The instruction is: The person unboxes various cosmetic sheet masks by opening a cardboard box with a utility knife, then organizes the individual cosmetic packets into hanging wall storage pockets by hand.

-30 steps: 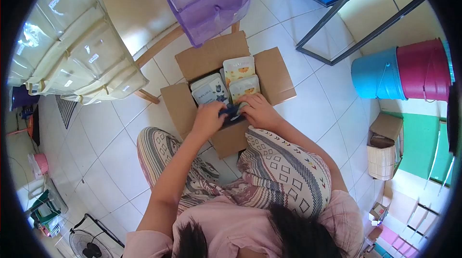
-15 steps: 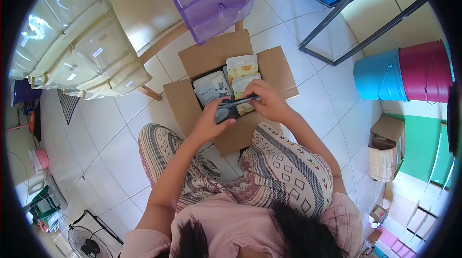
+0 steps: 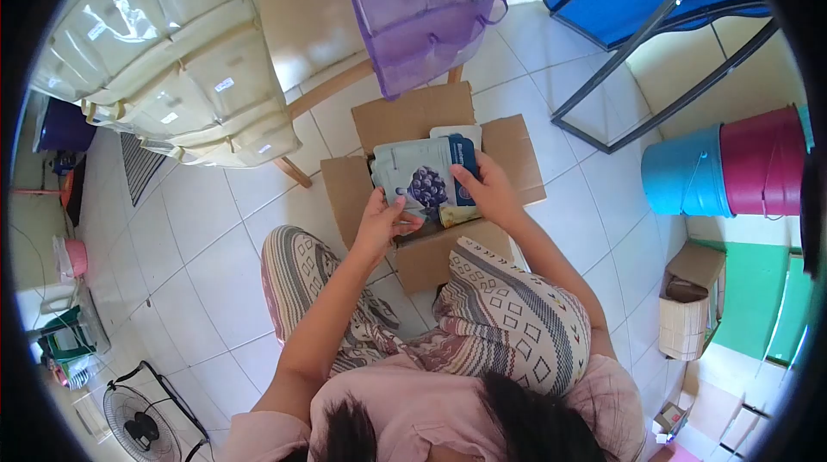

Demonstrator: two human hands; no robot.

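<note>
Over the open cardboard box (image 3: 412, 117) I hold a flat pale-green and navy packet (image 3: 405, 162) printed with blueberries, its printed face turned up. My right hand (image 3: 493, 193) grips its right edge, thumb on top. At its lower left corner is my left hand (image 3: 379, 225), with the thumb against the packet and the other fingers curled below it. Inside the box, a white packet's top (image 3: 457, 132) shows behind the held one, and part of a yellowish packet (image 3: 459, 215) shows beneath. The held packet hides most of the contents.
Clear-pocket organizers (image 3: 226, 74) hang at the left, and a purple pocket organizer (image 3: 413, 40) hangs behind the box. Right of it stand a dark metal frame (image 3: 594, 136), a blue bucket (image 3: 682, 173) and a magenta bucket (image 3: 762, 165). A fan (image 3: 142, 423) sits at lower left.
The packet, seen nearly edge-on before, is now turned flat with its blueberry print facing up. My right hand has shifted to its right edge. The view has moved slightly.
</note>
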